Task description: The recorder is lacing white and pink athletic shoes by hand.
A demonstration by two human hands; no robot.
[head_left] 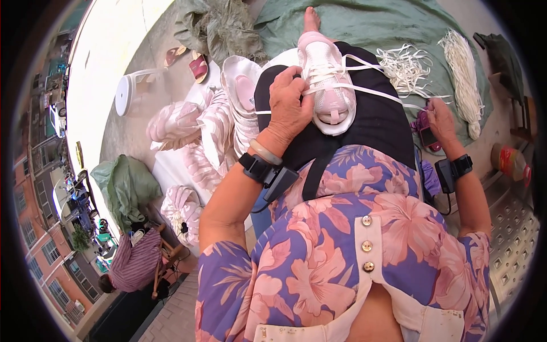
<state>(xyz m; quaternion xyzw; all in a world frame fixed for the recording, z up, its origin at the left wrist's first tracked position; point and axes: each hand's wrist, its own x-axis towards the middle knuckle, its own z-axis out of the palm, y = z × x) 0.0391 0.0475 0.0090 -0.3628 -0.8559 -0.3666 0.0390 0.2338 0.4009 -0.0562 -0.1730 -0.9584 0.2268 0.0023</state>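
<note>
A pale pink and white sneaker [331, 102] lies across my lap on black trousers, its toe away from me and its heel with a pull loop toward me. My left hand [288, 102] is closed at the sneaker's left side, pinching a flat white shoelace [370, 90] near the opening. From there the lace runs taut to the right, where my right hand [441, 121] is closed on its far part. Another stretch of lace loops out from the upper eyelets. Just beside my right hand is a dark pink item [426, 132] with a small dark panel.
Loose white laces [405, 67] and a long lace bundle [462, 80] lie on a green cloth [364, 17]. Stacked pink-white sneakers [176, 122] fill the left side, near a white stool [125, 94] and sandals [198, 67]. A plastic bottle [511, 161] stands at right. Another person [134, 259] sits lower left.
</note>
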